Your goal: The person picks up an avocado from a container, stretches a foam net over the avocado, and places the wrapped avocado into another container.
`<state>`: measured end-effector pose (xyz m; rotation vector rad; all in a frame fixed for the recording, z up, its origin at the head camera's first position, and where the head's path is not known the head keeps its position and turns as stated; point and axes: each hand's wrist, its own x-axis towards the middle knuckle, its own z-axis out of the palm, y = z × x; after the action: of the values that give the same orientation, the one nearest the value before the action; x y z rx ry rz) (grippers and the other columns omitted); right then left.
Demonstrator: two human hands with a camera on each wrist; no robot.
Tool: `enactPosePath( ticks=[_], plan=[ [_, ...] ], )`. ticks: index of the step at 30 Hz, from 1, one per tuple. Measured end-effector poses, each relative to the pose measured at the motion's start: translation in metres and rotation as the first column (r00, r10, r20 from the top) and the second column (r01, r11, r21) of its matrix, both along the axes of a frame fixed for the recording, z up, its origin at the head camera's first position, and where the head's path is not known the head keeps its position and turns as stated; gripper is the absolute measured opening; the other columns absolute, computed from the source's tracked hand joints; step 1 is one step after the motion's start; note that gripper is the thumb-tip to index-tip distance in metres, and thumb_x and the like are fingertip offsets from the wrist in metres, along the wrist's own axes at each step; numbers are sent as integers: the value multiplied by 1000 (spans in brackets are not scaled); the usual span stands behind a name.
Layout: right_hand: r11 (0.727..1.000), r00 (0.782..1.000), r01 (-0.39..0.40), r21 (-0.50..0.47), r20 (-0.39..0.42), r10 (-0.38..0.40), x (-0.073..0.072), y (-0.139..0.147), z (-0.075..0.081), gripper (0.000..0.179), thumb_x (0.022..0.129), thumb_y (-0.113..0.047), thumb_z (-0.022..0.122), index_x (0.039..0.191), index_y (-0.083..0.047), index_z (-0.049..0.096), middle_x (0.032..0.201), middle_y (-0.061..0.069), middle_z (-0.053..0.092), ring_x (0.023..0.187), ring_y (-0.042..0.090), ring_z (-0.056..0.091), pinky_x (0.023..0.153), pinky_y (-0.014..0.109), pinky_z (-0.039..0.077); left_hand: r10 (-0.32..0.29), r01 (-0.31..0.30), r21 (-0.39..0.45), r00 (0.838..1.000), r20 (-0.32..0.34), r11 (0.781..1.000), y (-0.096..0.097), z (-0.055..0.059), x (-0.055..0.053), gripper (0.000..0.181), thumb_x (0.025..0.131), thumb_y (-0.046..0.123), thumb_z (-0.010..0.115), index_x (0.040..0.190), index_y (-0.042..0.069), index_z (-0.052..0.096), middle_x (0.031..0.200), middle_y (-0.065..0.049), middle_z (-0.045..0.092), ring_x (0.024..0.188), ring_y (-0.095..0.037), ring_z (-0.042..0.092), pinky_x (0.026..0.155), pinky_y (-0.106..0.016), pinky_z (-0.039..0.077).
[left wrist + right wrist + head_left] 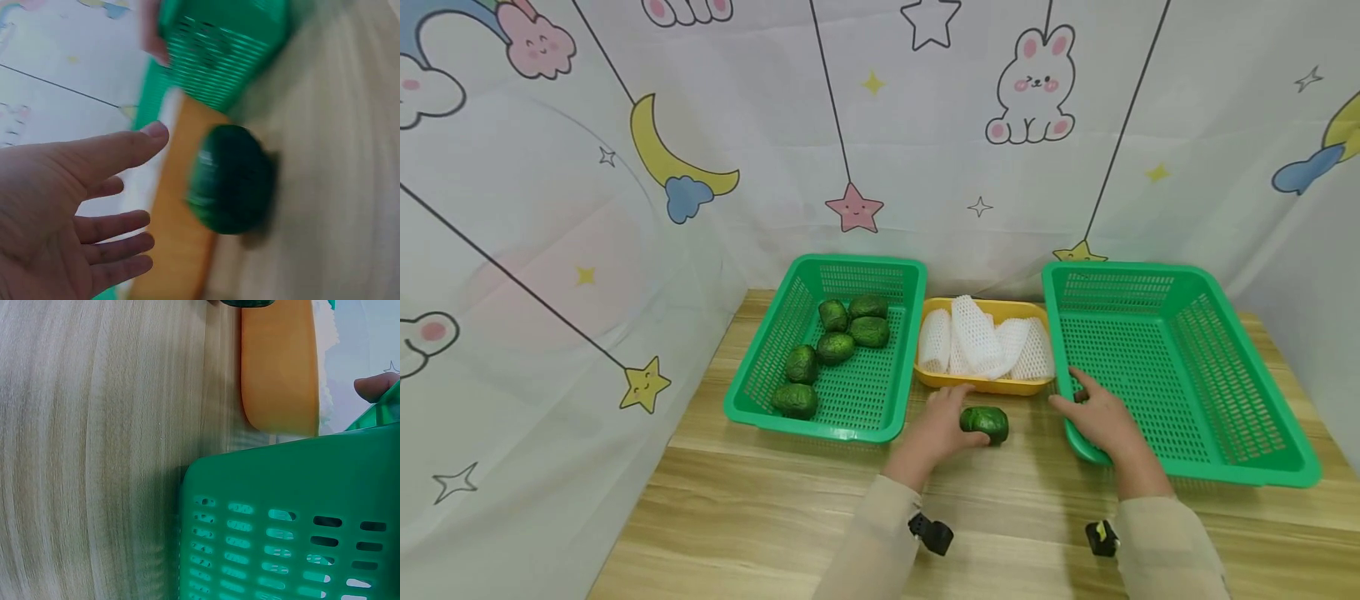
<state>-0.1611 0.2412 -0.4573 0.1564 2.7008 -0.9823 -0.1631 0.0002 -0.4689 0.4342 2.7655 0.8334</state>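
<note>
My left hand (936, 429), fingers spread, reaches beside a dark green avocado (987, 423) on the table. In the left wrist view a gap separates the thumb and fingers (119, 247) from this avocado (230, 180). My right hand (1101, 417) is over the near left rim of the right green basket (1247, 475), thumb and fingers apart. Under its fingers shows a small dark patch; I cannot tell whether it is an avocado. In the right wrist view only a fingertip (375, 387) rises above the basket wall (281, 475).
Several avocados (835, 347) lie in the left green basket (850, 433). Between the baskets sits a yellow tray (985, 385) with white foam net sleeves (976, 335). A patterned cloth (925, 150) hangs behind the wooden table (722, 517).
</note>
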Motion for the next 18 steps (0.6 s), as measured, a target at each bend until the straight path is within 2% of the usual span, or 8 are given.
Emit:
enactPosePath(
  ticks=[2, 4, 6, 8, 10, 13, 16, 18],
  plan=[
    [1000, 1000, 0, -1, -2, 0, -1, 0, 0, 85, 89, -54, 48, 146, 0, 17, 125, 31, 43, 102, 40, 49, 76, 47, 42, -6, 7, 31, 998, -60, 1000, -8, 17, 2, 62, 80, 35, 73, 132, 13, 49, 129, -5, 50, 119, -24, 44, 92, -37, 42],
    [1000, 1000, 0, 1, -3, 0, -1, 0, 1, 85, 89, -55, 48, 146, -1, 17, 125, 31, 43, 102, 40, 49, 76, 47, 42, 6, 4, 68, 990, -143, 998, -20, 30, 1, 52, 83, 31, 71, 129, 12, 53, 128, -6, 51, 118, -25, 44, 92, -38, 42],
    [1000, 1000, -3, 2, -5, 3, -1, 0, 2, 85, 89, -55, 48, 147, -1, 16, 125, 31, 43, 102, 40, 49, 75, 47, 42, 30, -8, 102, 976, -214, 995, -34, 37, 0, 48, 83, 28, 70, 126, 14, 55, 127, -7, 50, 118, -25, 41, 92, -39, 41],
    [1000, 1000, -8, 2, -3, 8, -1, 0, 2, 85, 89, -55, 48, 146, 0, 16, 125, 31, 43, 102, 41, 49, 75, 48, 42, 61, -36, 108, 968, -242, 994, -50, 38, -1, 50, 82, 28, 72, 127, 15, 54, 129, -9, 46, 119, -27, 37, 93, -42, 39],
    [1000, 1000, -13, 1, 2, 13, -1, 0, 3, 85, 89, -54, 47, 146, 0, 16, 124, 32, 43, 102, 41, 49, 75, 48, 42, 89, -70, 93, 972, -219, 993, -64, 34, -2, 56, 80, 29, 73, 130, 16, 51, 131, -10, 42, 121, -29, 33, 94, -47, 36],
    [1000, 1000, -19, 0, 10, 19, 0, -1, 3, 85, 90, -54, 48, 146, 1, 16, 124, 32, 43, 102, 41, 49, 75, 48, 42, 118, -110, 68, 984, -131, 992, -80, 25, -2, 64, 79, 31, 74, 135, 16, 45, 135, -13, 39, 124, -33, 32, 95, -51, 34],
    [1000, 1000, -26, -3, 16, 26, 1, 0, 3, 86, 89, -54, 48, 146, 0, 15, 124, 32, 43, 100, 40, 50, 74, 46, 43, 134, -129, 81, 990, -51, 988, -86, 18, -2, 65, 81, 30, 72, 137, 14, 42, 133, -15, 43, 120, -33, 41, 90, -50, 40],
    [1000, 999, -30, -6, 19, 30, 0, 0, 3, 86, 89, -55, 49, 147, 0, 15, 124, 32, 43, 100, 39, 50, 73, 46, 43, 143, -141, 97, 989, -23, 985, -86, 16, -3, 63, 83, 30, 70, 137, 14, 41, 131, -15, 47, 117, -32, 46, 87, -49, 44]
  ],
)
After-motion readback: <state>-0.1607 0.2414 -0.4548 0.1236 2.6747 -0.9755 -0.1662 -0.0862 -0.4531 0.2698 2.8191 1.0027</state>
